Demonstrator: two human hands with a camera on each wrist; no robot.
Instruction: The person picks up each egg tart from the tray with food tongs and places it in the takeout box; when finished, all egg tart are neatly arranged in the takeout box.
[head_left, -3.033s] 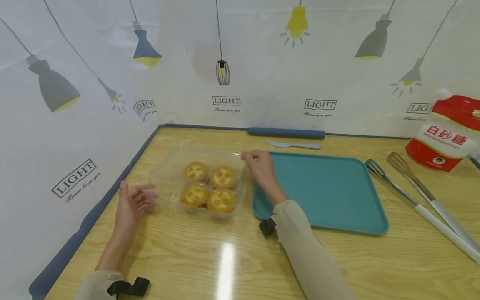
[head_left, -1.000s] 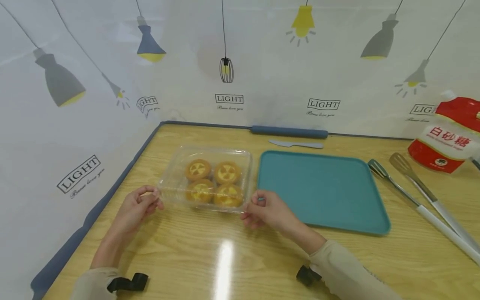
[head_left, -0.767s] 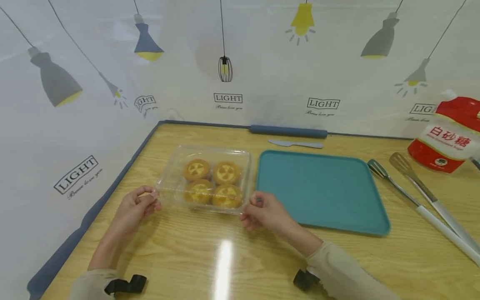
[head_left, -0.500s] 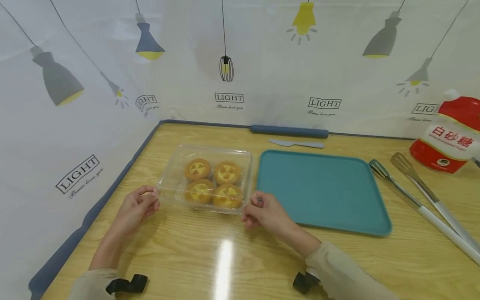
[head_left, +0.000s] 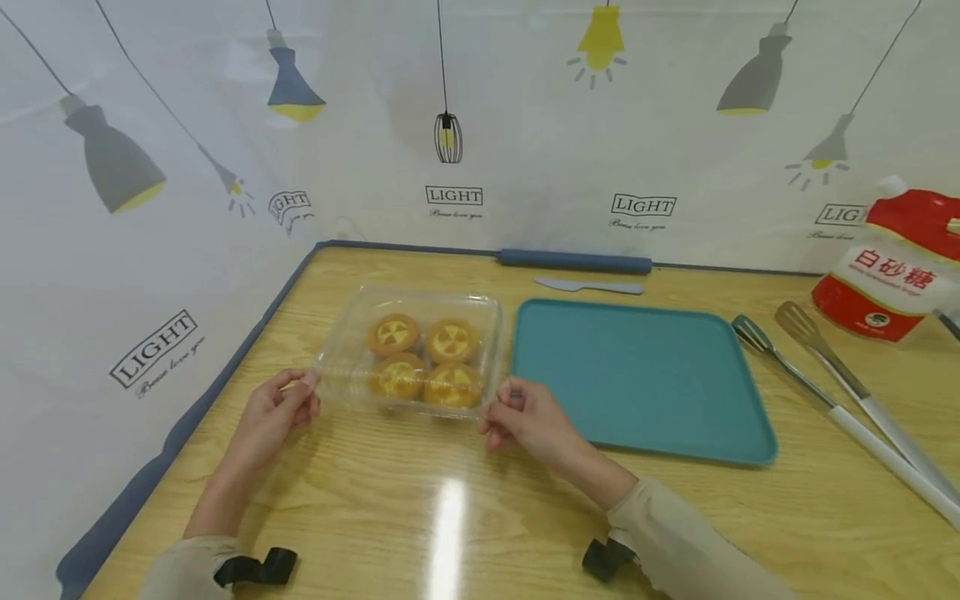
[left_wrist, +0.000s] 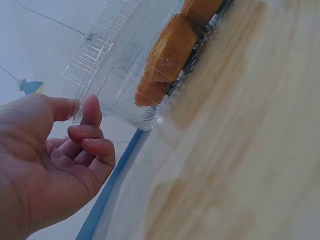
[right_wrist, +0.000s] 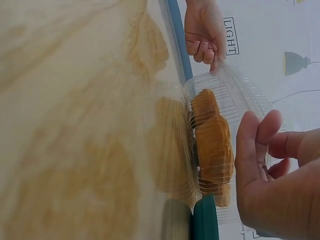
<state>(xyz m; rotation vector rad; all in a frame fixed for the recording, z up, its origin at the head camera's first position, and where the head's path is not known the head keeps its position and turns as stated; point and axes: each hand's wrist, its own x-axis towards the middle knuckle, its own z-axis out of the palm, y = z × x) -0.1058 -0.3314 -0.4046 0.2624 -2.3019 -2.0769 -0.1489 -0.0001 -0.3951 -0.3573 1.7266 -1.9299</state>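
Several round golden pastries with yellow tops [head_left: 453, 340] sit inside a clear plastic clamshell box [head_left: 347, 321] on the wooden table. At the box's front left corner my left hand [head_left: 272, 415] pinches the lid edge between thumb and forefinger, the other fingers curled loosely. My right hand [head_left: 534, 421] holds the front right corner of the lid with its fingertips. In the left wrist view the ribbed lid [left_wrist: 92, 60] slants up from the pastries [left_wrist: 167, 52] to the pinch. The right wrist view has both hands at the lid's two front corners, with pastries [right_wrist: 214, 147] beneath.
A teal tray [head_left: 637, 375] lies just right of the box, close to my right hand. Beyond it are a table knife [head_left: 588, 286] and a blue roll [head_left: 573, 261]. Long tongs [head_left: 817, 387] and a red and white sugar bag [head_left: 885, 267] are farther right.
Three seconds ago my right hand was at the box's far right side and my left hand was spread beside it. Both then came to the lid's front corners and have barely moved since.
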